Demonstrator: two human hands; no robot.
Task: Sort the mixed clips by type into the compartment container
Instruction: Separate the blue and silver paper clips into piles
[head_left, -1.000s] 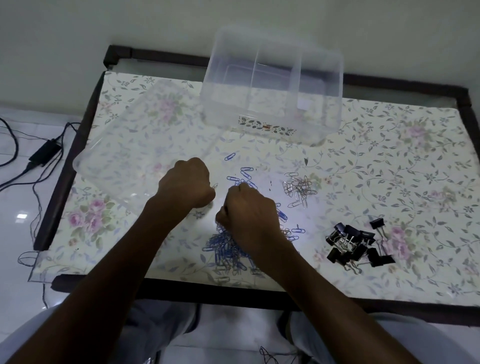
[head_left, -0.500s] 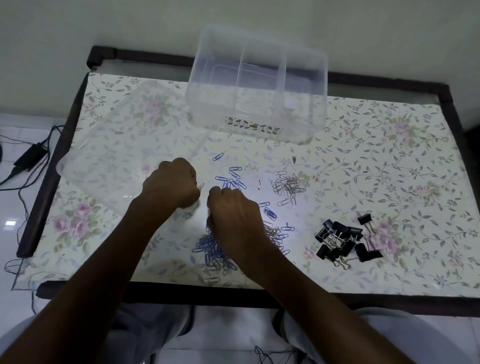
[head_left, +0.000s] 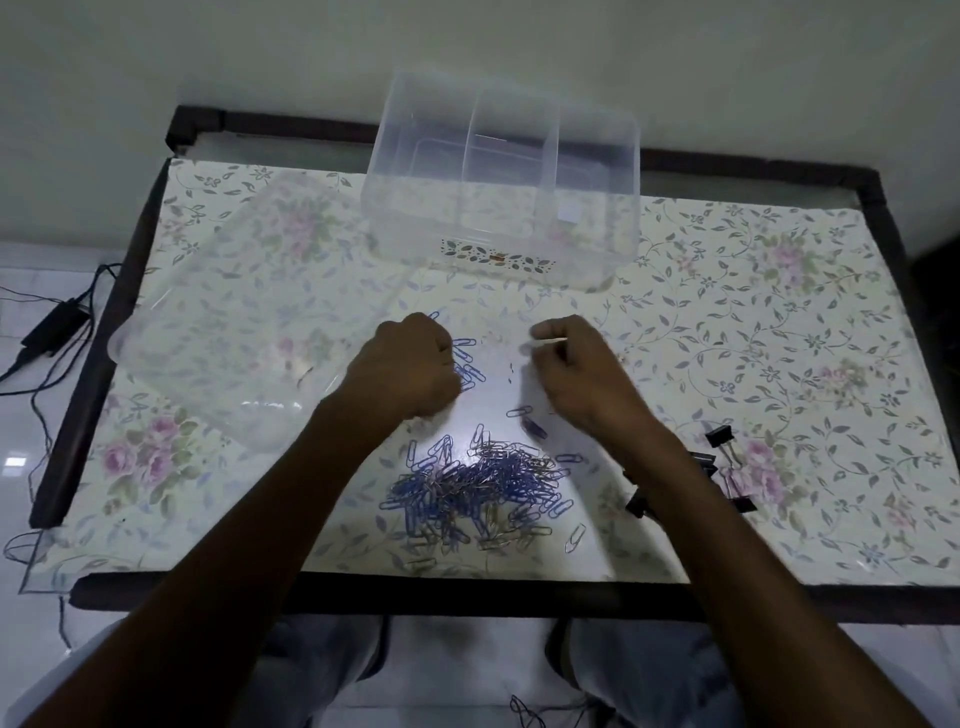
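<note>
Wire paper clips (head_left: 475, 486) heaped before clear ribbed container (head_left: 503, 182).

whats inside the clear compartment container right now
The clear plastic compartment container shows only its dividers and a small white label through the walls; no clips appear in any section. Its floor near the front wall is hazy, so small clips there could go unseen.

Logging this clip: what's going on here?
A person is sorting clips at a floral table. Both fists are closed over scattered paper clips: left hand, right hand. A mixed pile lies nearer the person, binder clips to the right. The container looks empty, its lid beside it.
</note>
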